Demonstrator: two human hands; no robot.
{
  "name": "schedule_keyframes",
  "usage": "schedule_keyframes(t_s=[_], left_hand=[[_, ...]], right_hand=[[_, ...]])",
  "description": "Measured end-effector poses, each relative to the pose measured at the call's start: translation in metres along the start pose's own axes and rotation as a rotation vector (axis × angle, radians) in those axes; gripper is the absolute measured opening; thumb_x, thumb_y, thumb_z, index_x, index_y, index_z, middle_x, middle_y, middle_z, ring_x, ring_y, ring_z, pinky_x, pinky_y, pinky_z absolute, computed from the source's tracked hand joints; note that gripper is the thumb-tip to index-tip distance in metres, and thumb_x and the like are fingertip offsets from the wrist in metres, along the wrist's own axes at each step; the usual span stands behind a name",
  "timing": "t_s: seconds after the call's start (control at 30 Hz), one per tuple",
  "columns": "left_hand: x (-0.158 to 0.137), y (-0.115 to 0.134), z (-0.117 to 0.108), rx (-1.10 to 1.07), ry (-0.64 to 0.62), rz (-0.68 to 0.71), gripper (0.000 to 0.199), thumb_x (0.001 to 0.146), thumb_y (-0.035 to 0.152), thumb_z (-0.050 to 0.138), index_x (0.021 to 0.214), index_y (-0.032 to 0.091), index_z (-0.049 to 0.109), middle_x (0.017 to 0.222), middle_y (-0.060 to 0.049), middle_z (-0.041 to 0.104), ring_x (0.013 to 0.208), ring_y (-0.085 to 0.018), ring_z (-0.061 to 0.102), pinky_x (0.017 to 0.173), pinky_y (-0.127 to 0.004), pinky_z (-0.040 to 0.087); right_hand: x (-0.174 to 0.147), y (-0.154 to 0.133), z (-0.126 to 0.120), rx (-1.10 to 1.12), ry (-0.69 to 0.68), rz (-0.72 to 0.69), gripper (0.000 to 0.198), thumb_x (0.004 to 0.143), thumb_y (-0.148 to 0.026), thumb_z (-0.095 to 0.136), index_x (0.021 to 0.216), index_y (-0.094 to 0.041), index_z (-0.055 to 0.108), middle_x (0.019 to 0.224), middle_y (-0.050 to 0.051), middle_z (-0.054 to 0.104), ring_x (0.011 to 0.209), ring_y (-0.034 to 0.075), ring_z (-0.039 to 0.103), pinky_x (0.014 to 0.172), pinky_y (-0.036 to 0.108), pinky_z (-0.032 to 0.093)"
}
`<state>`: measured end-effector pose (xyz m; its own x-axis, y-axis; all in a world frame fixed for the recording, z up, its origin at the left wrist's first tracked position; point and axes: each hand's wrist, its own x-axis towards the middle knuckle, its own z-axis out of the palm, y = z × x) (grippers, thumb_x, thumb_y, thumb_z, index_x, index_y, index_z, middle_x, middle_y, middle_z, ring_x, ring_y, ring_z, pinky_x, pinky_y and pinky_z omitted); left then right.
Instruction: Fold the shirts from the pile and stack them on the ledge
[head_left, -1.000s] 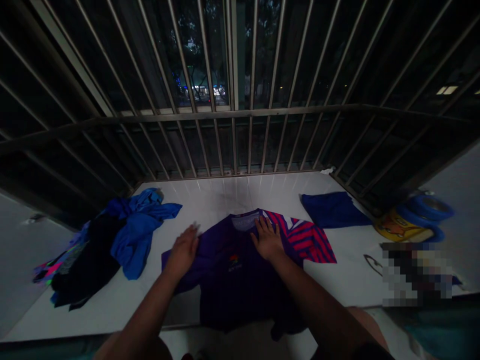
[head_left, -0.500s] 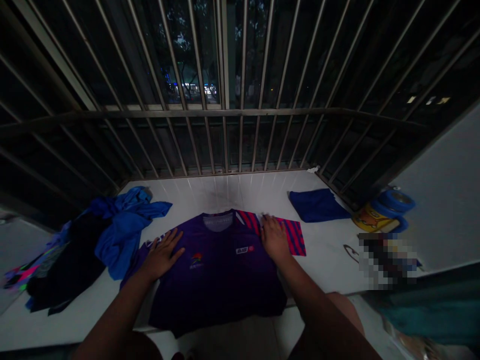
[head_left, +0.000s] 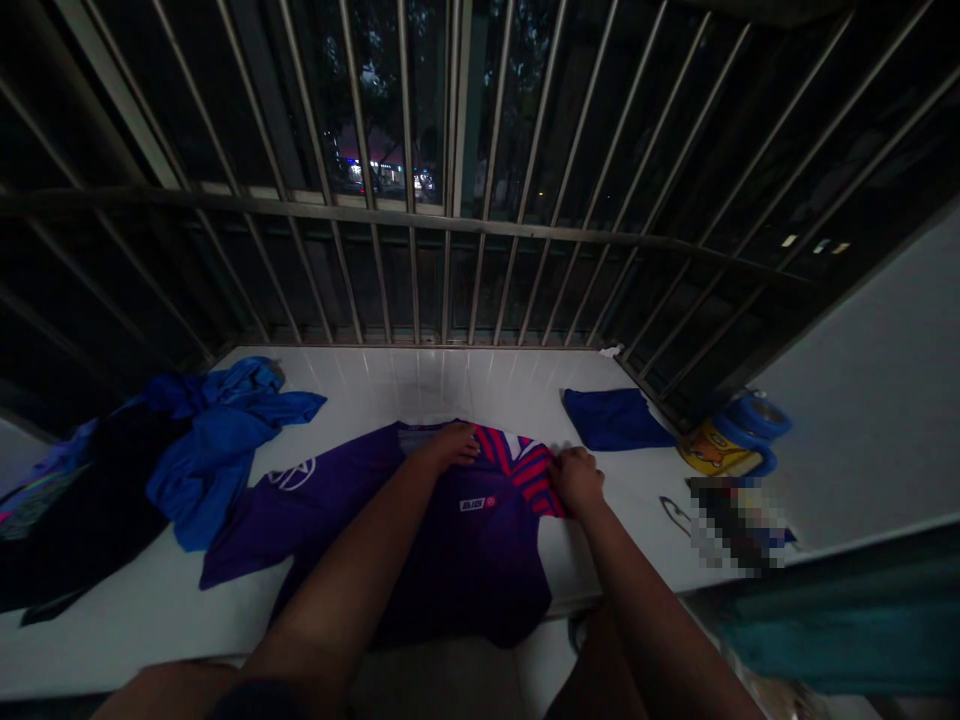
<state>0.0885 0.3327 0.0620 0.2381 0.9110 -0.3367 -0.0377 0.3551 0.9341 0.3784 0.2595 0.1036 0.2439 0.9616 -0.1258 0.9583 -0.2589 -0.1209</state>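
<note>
On the chest of the purple, red-striped, short-sleeved fabric shirt, one small white rectangular label reads "BIG".

Purple shirt — spread front-up on white ledge, one sleeve red-striped.

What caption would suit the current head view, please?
Left hand near the collar, right hand at the striped sleeve of a purple shirt on a white ledge.

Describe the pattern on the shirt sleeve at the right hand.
The sleeve has pinkish-red and dark purple-blue stripes, best seen in the head view.
</note>
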Motion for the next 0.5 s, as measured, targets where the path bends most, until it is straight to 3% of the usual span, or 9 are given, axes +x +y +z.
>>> schedule_keyframes(t_s=[0.13,0.23,0.37,0.5], left_hand=[[0.009,-0.005,-0.002,-0.190,-0.016,-0.049,0.027,0.108,0.046,0.062,0.113,0.020,0.065,0.123,-0.019,0.080,0.119,-0.027,0.078,0.109,-0.044,0.058],[0.006,-0.009,-0.007,-0.308,-0.024,-0.041,0.026,0.110,0.047,0.061,0.115,0.022,0.063,0.143,-0.022,0.072,0.137,-0.026,0.071,0.120,-0.043,0.052],[0.002,-0.016,-0.009,-0.398,-0.007,-0.023,0.032,0.110,0.053,0.058,0.114,0.022,0.062,0.148,-0.024,0.069,0.142,-0.027,0.067,0.123,-0.045,0.051],[0.004,-0.018,-0.009,-0.428,0.008,-0.004,0.040,0.108,0.060,0.060,0.117,0.021,0.061,0.141,-0.024,0.072,0.139,-0.029,0.069,0.122,-0.048,0.052]], right_hand=[[0.000,0.013,-0.004,0.045,-0.022,-0.044,0.043,0.116,-0.044,0.045,0.139,-0.014,0.065,0.125,0.019,0.078,0.119,0.029,0.073,0.097,0.038,0.052],[0.001,0.027,-0.011,0.090,-0.086,-0.102,0.033,0.107,-0.040,0.065,0.130,-0.018,0.072,0.117,0.012,0.083,0.109,0.024,0.077,0.087,0.028,0.051],[0.004,0.032,-0.030,0.099,-0.071,-0.107,0.019,0.101,-0.032,0.067,0.111,-0.021,0.079,0.109,0.010,0.084,0.102,0.024,0.077,0.080,0.028,0.048],[-0.016,0.008,-0.054,0.087,0.051,-0.106,0.021,0.100,-0.028,0.063,0.113,-0.018,0.076,0.114,0.013,0.080,0.101,0.025,0.073,0.084,0.030,0.047]])
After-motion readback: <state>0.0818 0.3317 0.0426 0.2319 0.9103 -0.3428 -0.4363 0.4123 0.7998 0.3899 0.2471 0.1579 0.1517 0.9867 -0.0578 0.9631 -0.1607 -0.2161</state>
